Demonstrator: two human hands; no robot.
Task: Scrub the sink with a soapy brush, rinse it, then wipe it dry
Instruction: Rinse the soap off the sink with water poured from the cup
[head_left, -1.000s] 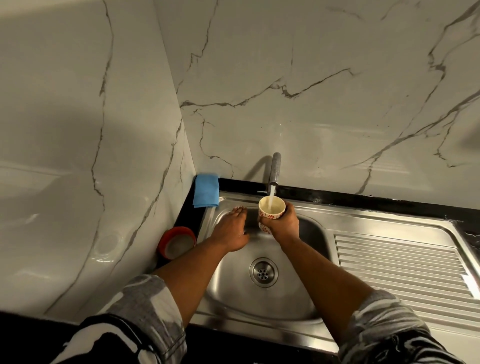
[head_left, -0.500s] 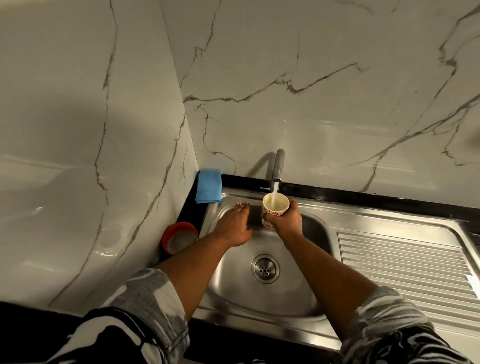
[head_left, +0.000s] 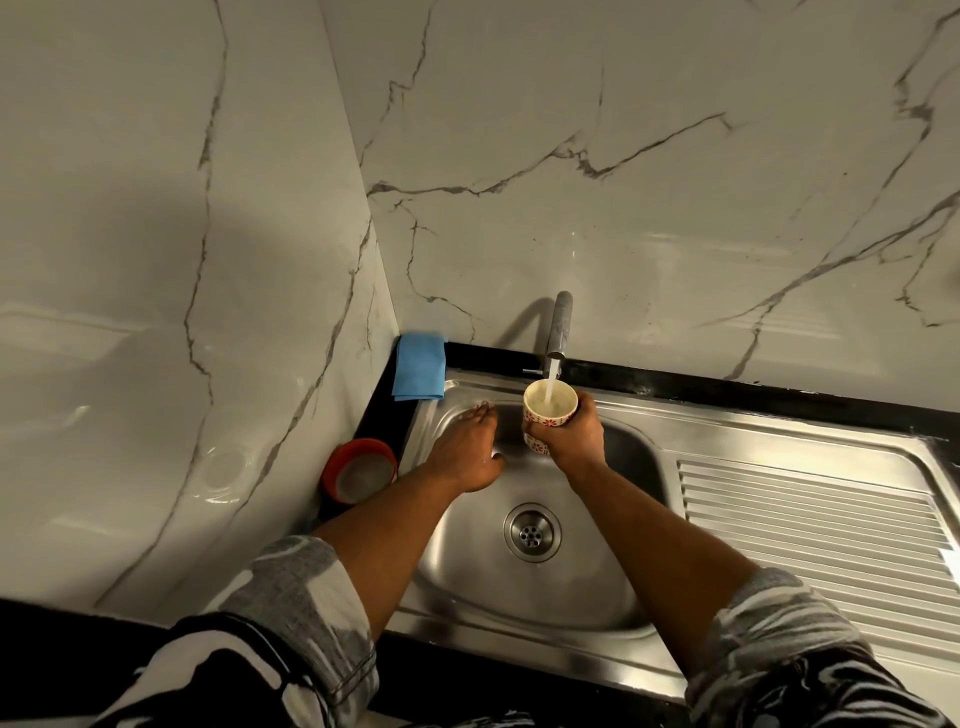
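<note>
I have the right hand curled round the floral cup, held upright under the running tap at the sink's 12 o'clock. The left hand lies flat, fingers straight, on the basin wall at 10 o'clock. The blue cloth sits off the rim at 11 o'clock, a red-rimmed tub at 9.

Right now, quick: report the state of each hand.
Left hand: open, fingers straight, flat on the back-left wall of the steel sink.
Right hand: grips the flower-patterned cup under the running tap.
</note>
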